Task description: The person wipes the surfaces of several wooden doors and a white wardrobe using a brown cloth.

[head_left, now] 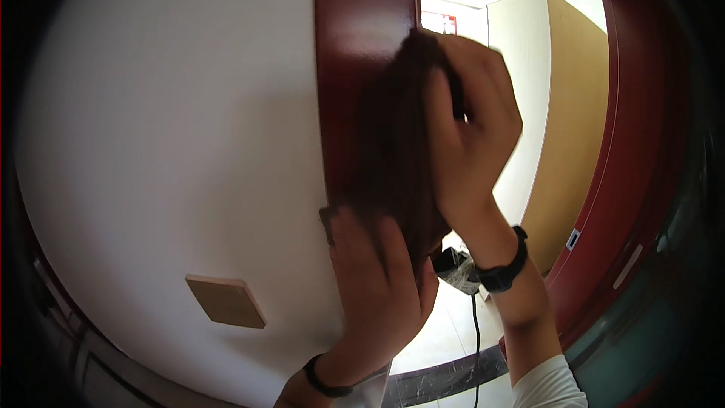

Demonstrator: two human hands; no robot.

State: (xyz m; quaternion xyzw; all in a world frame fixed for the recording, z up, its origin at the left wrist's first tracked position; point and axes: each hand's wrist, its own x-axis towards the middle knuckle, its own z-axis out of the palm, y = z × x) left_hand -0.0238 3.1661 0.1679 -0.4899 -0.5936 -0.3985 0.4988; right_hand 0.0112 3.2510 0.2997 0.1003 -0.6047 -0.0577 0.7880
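Observation:
A dark brown cloth (400,143) lies against the dark red door frame (362,0), bunched and partly blurred. My right hand (476,121) grips its upper right side, with the fingers bent and the thumb along the cloth. Lower down, my left hand (377,279) holds the bottom part against the frame's edge near the white wall. Its fingers point upward, and a dark corner of cloth shows beside the fingertips. The hands hide part of the cloth and the frame behind it. Each wrist has a black band on it.
A beige square wall plate (226,301) is on the white wall (151,143) at left. Through the doorway stands a tall light wood cabinet (570,121). A black cable (476,340) runs down past the dark floor strip (430,385). Another red frame side (634,128) curves along the right.

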